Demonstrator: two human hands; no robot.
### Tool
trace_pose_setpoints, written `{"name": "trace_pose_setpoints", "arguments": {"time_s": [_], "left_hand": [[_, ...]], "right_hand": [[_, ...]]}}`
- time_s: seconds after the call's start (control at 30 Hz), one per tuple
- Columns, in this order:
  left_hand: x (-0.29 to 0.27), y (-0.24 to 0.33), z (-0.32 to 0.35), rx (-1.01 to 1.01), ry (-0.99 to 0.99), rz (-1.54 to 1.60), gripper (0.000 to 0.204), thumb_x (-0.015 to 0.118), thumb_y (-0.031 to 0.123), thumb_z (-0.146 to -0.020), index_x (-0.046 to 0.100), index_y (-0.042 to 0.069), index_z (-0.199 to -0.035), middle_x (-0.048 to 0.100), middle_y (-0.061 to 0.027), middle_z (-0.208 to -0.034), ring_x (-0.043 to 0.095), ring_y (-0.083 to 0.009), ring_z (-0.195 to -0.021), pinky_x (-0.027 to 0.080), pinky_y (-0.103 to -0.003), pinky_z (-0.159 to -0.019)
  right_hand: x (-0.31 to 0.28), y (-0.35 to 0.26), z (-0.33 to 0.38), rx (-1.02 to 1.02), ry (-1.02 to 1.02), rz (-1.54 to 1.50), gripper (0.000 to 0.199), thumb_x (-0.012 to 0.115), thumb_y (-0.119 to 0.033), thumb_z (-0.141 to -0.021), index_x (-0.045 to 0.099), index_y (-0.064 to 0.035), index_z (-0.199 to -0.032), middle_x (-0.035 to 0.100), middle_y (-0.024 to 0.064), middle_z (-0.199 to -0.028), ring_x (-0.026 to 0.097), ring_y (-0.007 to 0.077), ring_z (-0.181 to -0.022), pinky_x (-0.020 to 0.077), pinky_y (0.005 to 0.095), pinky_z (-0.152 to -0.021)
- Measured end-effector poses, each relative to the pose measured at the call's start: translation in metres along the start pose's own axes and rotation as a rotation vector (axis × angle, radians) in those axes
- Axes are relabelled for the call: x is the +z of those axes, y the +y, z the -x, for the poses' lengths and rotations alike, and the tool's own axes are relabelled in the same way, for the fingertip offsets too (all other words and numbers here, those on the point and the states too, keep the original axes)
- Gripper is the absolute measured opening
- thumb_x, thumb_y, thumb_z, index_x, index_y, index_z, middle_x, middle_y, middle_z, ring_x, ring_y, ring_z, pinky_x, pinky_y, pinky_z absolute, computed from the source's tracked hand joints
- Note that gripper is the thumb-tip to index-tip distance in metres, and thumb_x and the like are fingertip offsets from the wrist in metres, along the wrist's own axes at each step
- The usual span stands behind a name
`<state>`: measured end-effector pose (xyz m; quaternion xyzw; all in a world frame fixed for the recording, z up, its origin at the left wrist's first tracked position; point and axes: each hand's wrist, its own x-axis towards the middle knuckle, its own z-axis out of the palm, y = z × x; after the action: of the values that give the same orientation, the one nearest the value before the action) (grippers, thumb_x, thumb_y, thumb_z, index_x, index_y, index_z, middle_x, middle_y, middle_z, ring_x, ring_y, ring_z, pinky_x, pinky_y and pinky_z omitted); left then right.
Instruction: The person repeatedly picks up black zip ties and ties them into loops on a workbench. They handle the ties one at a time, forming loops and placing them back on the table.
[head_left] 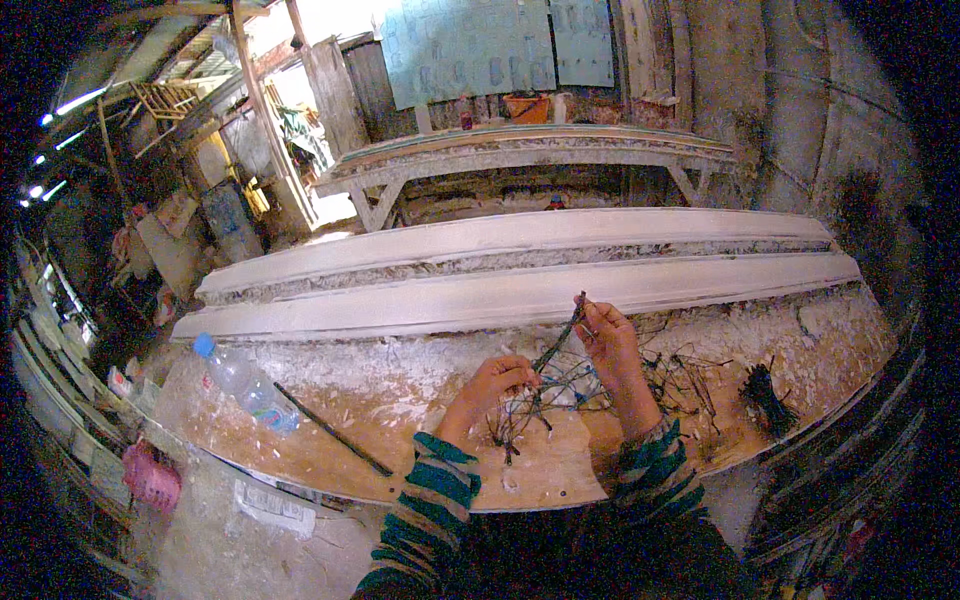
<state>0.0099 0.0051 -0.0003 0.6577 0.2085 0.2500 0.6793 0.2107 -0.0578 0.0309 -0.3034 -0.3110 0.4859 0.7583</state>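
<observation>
A dark strand slants between the two pinching hands.

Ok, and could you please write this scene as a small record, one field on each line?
Left hand: pinching the lower part of a thin, dark strand bundle
Right hand: pinching the same bundle near its upper end
Work surface: light-brown wooden tabletop with whitish patches
Around hands: loose tangle of thin dark strands
Farther right: thick dark strand bundle
Left side: clear plastic bottle with blue cap; straight dark stick
Beyond hands: two long white strips
</observation>
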Motion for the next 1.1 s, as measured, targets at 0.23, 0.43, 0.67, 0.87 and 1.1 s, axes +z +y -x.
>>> {"name": "trace_pose_setpoints", "arguments": {"time_s": [0.23, 0.43, 0.67, 0.87, 1.1], "left_hand": [[-0.001, -0.003, -0.002, 0.043, -0.048, 0.006, 0.015, 0.052, 0.018, -0.083, 0.061, 0.006, -0.082, 0.061, 0.0017, -0.076, 0.046, -0.0047, -0.062, 0.035, -0.019, -0.054], [-0.003, -0.007, -0.001, -0.024, 0.024, -0.015, 0.015, 0.052, 0.017, -0.083, 0.061, 0.005, -0.086, 0.062, 0.0001, -0.08, 0.048, -0.0054, -0.065, 0.036, -0.019, -0.056], [-0.005, -0.013, -0.007, 0.075, 0.124, 0.208, 0.017, 0.054, 0.019, -0.082, 0.06, 0.006, -0.091, 0.062, -0.0039, -0.09, 0.055, -0.012, -0.081, 0.043, -0.025, -0.073], [-0.004, -0.007, -0.004, 0.025, 0.327, 0.301, 0.018, 0.058, 0.025, -0.081, 0.06, 0.008, -0.088, 0.061, -0.0028, -0.086, 0.055, -0.0126, -0.082, 0.043, -0.027, -0.07], [-0.006, -0.009, -0.004, 0.045, 0.352, 0.313, 0.016, 0.058, 0.025, -0.082, 0.061, 0.009, -0.086, 0.06, -0.0006, -0.084, 0.053, -0.0099, -0.076, 0.043, -0.025, -0.067]], "right_hand": [[0.002, -0.001, 0.002, -0.045, 0.011, 0.02, 0.004, 0.06, -0.011, -0.081, 0.056, -0.0104, -0.083, 0.061, 0.0022, -0.093, 0.055, 0.0074, -0.076, 0.0467, 0.0219, -0.068], [0.004, -0.001, 0.001, -0.077, 0.077, 0.06, 0.005, 0.061, -0.011, -0.08, 0.056, -0.0109, -0.082, 0.061, 0.0002, -0.083, 0.055, 0.0077, -0.071, 0.0465, 0.0218, -0.064], [0.006, -0.002, 0.001, -0.15, 0.131, 0.05, 0.007, 0.061, -0.01, -0.08, 0.055, -0.011, -0.083, 0.06, -0.0001, -0.079, 0.056, 0.0086, -0.067, 0.0467, 0.0209, -0.06], [0.009, -0.003, 0.001, -0.156, 0.133, 0.069, 0.018, 0.062, -0.008, -0.078, 0.056, -0.0076, -0.096, 0.06, 0.0016, -0.079, 0.056, 0.0088, -0.067, 0.0473, 0.0204, -0.06], [0.007, -0.003, 0.001, -0.156, 0.095, 0.107, 0.029, 0.062, -0.006, -0.078, 0.055, -0.0041, -0.105, 0.061, 0.0042, -0.083, 0.059, 0.011, -0.075, 0.0483, 0.0214, -0.066]]}}
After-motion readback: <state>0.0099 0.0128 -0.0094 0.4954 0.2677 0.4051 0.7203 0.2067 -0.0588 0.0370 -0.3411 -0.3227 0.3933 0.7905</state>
